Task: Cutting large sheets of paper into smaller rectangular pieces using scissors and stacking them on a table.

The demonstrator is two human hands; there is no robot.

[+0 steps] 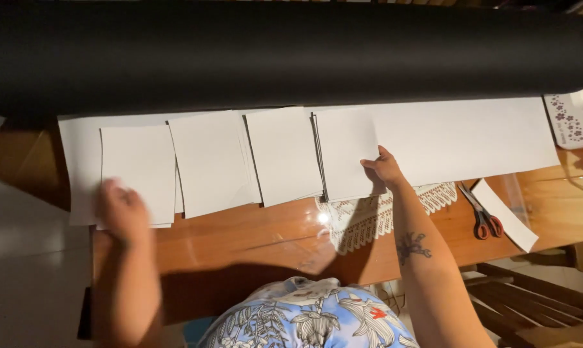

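So there's a wooden table [240,245] with a big black roll [291,55] lying all along its far edge, and a wide white sheet [472,138] unrolled from under it toward the person. On top of that sheet sit four small stacks of cut white paper in a row, side by side, their near edges hanging a bit past the sheet onto the bare wood.

The right hand [385,167] is pinching the lower right corner of the rightmost stack [346,151], thumb on top and the other fingers tucked under the edge. That stack sits about mid-table, right above a white lace doily [369,216] that peeks out from under the paper.

The left hand [122,211] is blurry, resting flat on the near edge of the leftmost stack [138,171], close to the table's left edge. Fingers look loosely spread, not gripping anything, though the blur makes it hard to be sure.

The two middle stacks [249,158] lie untouched between the hands.

Over near the right edge there's a pair of red-handled scissors [481,216], and just beside them a narrow white paper strip [504,216] lying at an angle.
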